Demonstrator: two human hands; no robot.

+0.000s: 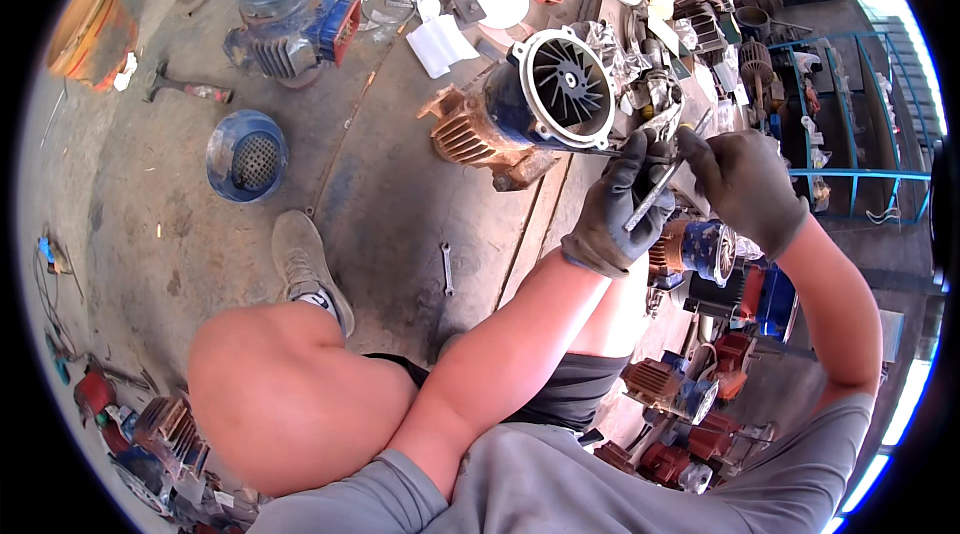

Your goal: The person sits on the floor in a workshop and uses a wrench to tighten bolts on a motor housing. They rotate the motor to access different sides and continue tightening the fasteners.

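An electric motor (500, 119) with a rusty orange finned body and a pale round fan guard lies on the concrete floor in front of me. My left hand (615, 209), in a dark grey glove, grips a slim metal tool (655, 189) just right of the fan guard. My right hand (745, 184), also gloved, closes on the upper part of the same tool, close to the motor's edge. Both hands touch near the tool. My bare knee and grey shoe (305, 264) show at the lower left.
A small spanner (447, 267) lies on the floor below the motor. A blue fan cover (246, 156), a hammer (185, 87), another blue motor (285, 9), an orange bucket (90, 29) and white papers (440, 42) sit farther off. Several small motors (700, 404) crowd the lower right, shelving the right.
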